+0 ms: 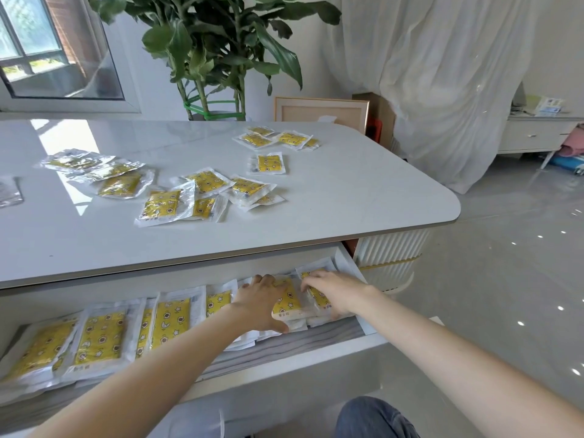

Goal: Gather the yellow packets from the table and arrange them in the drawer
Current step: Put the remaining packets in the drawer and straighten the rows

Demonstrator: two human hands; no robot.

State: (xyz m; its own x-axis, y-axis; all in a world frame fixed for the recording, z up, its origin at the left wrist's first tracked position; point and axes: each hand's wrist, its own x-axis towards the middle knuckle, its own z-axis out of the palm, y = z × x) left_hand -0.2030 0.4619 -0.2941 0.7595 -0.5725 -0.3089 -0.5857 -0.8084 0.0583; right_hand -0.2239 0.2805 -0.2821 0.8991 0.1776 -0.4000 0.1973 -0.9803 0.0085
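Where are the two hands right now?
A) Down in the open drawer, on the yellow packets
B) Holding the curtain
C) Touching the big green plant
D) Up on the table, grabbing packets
A: the left hand and right hand both rest on yellow packets at the right end of the open drawer, below the table.

Both forearms are bare, with no sleeves, watch or bracelet showing anywhere along them. The left hand (260, 300) and the right hand (335, 290) wear no gloves or rings that can be made out, and the fingers (311, 276) are uncovered. At the bottom edge a knee (374, 418) shows in blue denim, faded and slightly creased.
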